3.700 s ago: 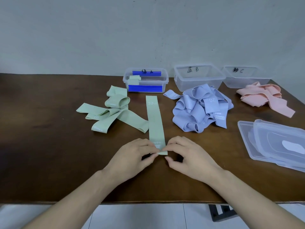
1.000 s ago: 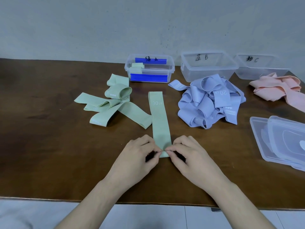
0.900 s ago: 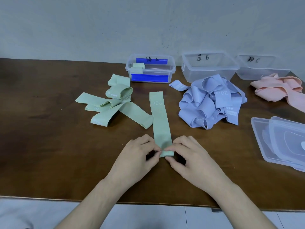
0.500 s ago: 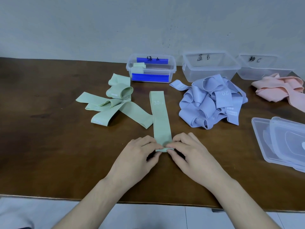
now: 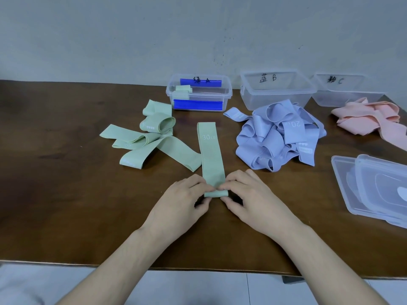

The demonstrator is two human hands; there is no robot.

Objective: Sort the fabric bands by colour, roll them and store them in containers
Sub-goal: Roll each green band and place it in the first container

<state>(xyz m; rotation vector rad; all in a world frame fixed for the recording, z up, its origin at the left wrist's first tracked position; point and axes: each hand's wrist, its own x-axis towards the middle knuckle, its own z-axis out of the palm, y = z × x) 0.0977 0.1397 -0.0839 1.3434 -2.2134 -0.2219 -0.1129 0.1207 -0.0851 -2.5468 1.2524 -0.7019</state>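
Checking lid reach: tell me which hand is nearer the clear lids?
Right. The right hand lies left of the clear lids; the left hand is farther left, beyond the green band.

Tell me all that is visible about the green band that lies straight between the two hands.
The green band is a pale green flat strip of what looks like stretchy fabric, printed "30 Lb" in white near its far end. It lies straight on the brown table, running away from the person. Its near end is folded over into the start of a roll. The left hand and right hand pinch that end from either side. A loose green band's end touches its left edge.
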